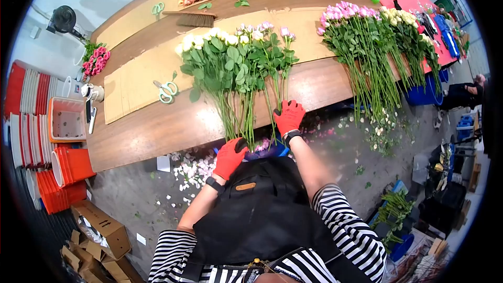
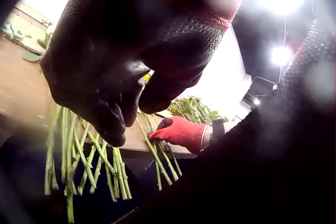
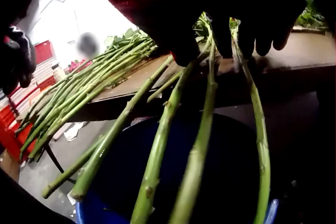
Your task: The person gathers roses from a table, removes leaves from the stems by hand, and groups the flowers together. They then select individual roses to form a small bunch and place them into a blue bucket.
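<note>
Evidently the work centres on the loose row of white and pale pink roses [image 1: 238, 65], just beyond both your grips, heads away from you, their bare stems [image 1: 236, 112] running back over the near edge of the tabletop [image 1: 152, 136]. Your left grip [image 1: 229, 158] hangs by the main cluster, thumb and fingers apart, with nothing seen between them. Your right grip [image 1: 289, 117] has its fingers among a few separate stems; whether they clamp or merely touch, I cannot tell. Each rose should be light, its stem stiff yet springy, perhaps slick if wet, and the petals will likely bruise easily. So take hold low, on the leafless stretch nearest your grips, and spare the heads. Below your right grip sits what looks like a blue bucket [image 3: 89, 213]; ahead and left of your left grip, scissors [image 1: 168, 92] lie by the cardboard [image 1: 139, 86], a brush [image 1: 194, 19] farther ahead. Right of your right grip, well apart, spread more pink roses [image 1: 361, 42].
</note>
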Demonstrator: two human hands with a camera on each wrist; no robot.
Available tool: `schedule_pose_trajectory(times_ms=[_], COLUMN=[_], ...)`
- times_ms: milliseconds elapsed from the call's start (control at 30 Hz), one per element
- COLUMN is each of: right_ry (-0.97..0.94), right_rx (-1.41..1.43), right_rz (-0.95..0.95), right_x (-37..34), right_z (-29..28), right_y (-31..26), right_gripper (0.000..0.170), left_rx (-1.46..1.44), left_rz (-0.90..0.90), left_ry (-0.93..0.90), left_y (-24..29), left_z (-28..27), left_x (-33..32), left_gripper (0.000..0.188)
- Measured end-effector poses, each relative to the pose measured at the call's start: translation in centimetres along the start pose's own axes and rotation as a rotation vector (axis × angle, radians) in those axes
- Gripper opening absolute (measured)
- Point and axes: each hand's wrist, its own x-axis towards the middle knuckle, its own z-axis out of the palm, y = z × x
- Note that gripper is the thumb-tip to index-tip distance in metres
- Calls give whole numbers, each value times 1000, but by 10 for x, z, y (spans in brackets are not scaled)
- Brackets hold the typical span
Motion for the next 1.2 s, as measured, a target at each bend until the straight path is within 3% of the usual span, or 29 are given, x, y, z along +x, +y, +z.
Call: schedule_pose_trajectory(times_ms=[67,200,300,400,500,533,633,700,767,800,900,933,1033,1067,1167,1200], right_ry=[-14,174,453,510,303,351,174,258,271,225,269,108,17,-212,-178,-206], right_rx=[14,600,656,594,1038,969,1152,1121,1117,959,857,771,485,429,384,404], right_rz=[10,312,136,62,156,125,247,249,301,345,362,440,388,399,349,383], right_x=[4,20,13,8,5,3,-11,-16,-19,-20,-17,-13,-9,-1,6,11], right_z=[8,39,9,0,15,7,-8,-13,-14,-15,6,8,20,23,28,27], right_y=[1,18,22,26,26,23,11,10,18,24,43,51,63,72,77,78], right_gripper=[42,27,27,26,24,21,18,15,13,13,15,32,52,68,59,44], left_rx=[14,-20,-76,-120,-100,-156,-310,-390,-426,-430,-306,-243,-271,-274,-230,-205], left_rz=[5,-13,-63,-81,-52,-56,-133,-258,-94,-114,-140,-146,-173,-105,-133,-66], left_ry=[22,36,10,6,53,47,9,-44,60,45,52,62,-70,-34,-76,-39], left_y=[0,-6,-4,-12,-18,-14,-4,0,2,2,-7,-3,10,0,1,-8], left_z=[-3,-5,-8,-2,7,5,0,-4,0,0,8,7,2,11,13,18], left_x=[-6,-11,-10,-7,-2,0,14,25,30,29,25,23,14,12,9,8], left_gripper=[40,39,38,38,37,36,34,34,29,30,33,34,33,34,38,38])
